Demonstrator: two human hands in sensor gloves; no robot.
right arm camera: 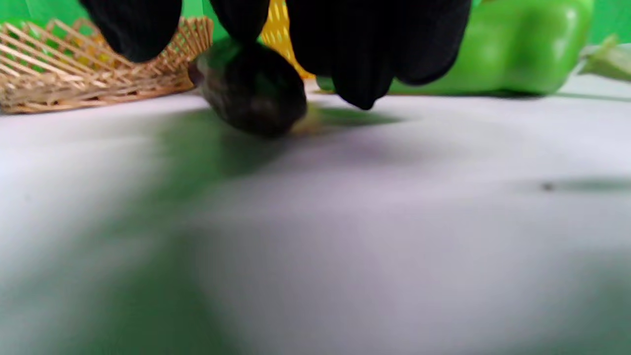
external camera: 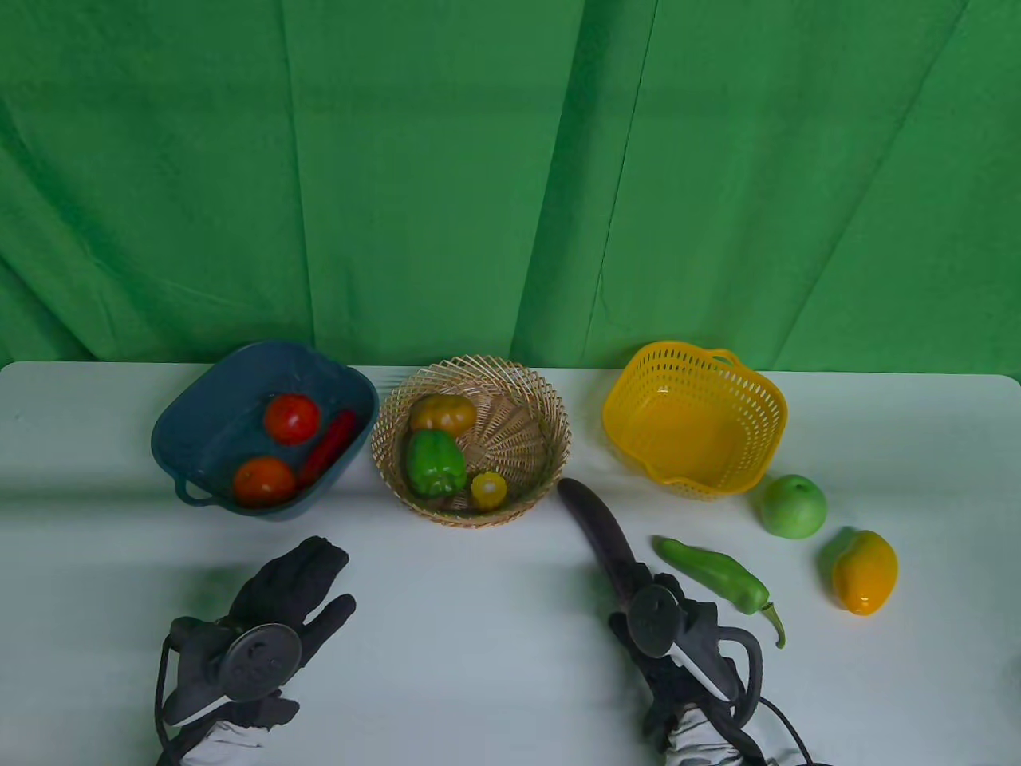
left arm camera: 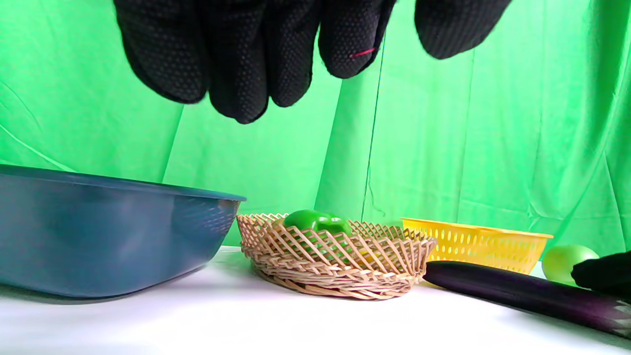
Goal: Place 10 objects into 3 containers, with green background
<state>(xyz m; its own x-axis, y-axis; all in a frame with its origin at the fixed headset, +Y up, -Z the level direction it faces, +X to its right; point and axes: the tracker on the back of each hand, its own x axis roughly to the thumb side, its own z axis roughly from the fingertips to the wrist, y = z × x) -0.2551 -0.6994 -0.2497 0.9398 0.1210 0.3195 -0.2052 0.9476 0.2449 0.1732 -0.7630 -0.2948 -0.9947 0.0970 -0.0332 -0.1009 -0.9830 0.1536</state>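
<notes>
A dark purple eggplant lies on the white table, one end near the wicker basket. My right hand is over its near end. In the right wrist view the fingers straddle the eggplant, with thumb and fingers apart from its sides. My left hand is open and holds nothing in front of the blue basket. The yellow basket holds nothing. A long green pepper, a green apple and a yellow-orange mango lie at the right.
The blue basket holds two tomatoes and a red chili. The wicker basket holds a green bell pepper, an orange-brown vegetable and a small yellow one. A green cloth backs the table.
</notes>
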